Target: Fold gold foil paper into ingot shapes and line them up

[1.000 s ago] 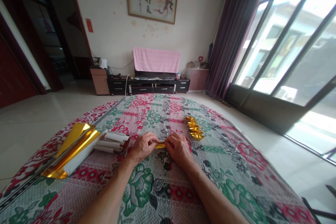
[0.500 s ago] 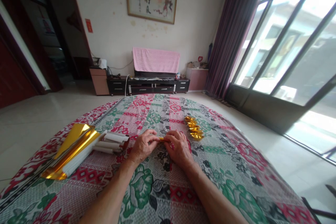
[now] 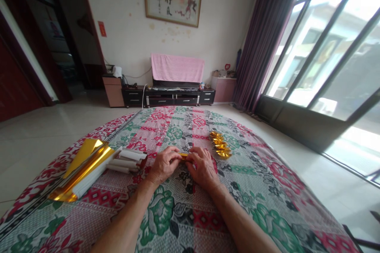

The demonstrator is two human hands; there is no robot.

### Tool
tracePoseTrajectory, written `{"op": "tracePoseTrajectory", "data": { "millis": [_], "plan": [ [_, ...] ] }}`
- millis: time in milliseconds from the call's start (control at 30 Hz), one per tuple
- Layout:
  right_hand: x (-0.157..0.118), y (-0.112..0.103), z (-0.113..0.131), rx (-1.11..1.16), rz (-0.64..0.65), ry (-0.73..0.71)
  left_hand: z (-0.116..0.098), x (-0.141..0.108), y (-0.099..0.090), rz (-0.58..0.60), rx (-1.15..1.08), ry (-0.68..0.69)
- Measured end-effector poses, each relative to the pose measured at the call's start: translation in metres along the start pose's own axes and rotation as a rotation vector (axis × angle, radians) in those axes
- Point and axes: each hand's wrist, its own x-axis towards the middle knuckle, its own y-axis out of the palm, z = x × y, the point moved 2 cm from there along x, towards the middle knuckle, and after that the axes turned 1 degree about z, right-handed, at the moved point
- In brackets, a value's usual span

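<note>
A small strip of gold foil paper [image 3: 184, 157] spans the gap between my two hands, just above the patterned tablecloth [image 3: 243, 213]. My left hand [image 3: 165, 165] pinches its left end between thumb and fingers. The right end is pinched by my right hand [image 3: 203, 167], whose fingers partly hide it. Beyond my right hand lies a row of several folded gold pieces [image 3: 220, 144]. To the left are a stack of gold foil sheets [image 3: 89, 174] and several pale paper rolls [image 3: 126, 162].
The round table fills the foreground. Past its far edge stand a low black cabinet [image 3: 173, 98] and a pink cloth [image 3: 177, 68] over a screen. Glass doors [image 3: 323, 47] are on the right, a doorway on the left.
The gold strip between my fingers shows slightly wider than before. Both hands keep nearly the same place and grip, while the whole view has shifted slightly.
</note>
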Motion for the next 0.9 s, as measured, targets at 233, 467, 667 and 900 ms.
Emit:
{"op": "tracePoseTrajectory", "data": {
  "millis": [233, 467, 667, 900],
  "plan": [
    [-0.0001, 0.0007, 0.0018, -0.008, 0.038, -0.014, 0.0005, -0.0022, 0.0006, 0.026, 0.040, 0.024],
    [-0.0022, -0.0007, 0.0043, 0.047, 0.084, -0.032, 0.0043, -0.0052, 0.0035, 0.122, 0.116, 0.017],
    [-0.0019, -0.0003, 0.0030, 0.131, 0.085, -0.016, 0.0083, -0.0047, 0.0047, 0.129, 0.098, 0.026],
    [-0.0027, 0.0003, 0.0024, 0.145, 0.109, -0.020, 0.0071, -0.0051, 0.0047, 0.155, 0.154, 0.015]
  ]
}}
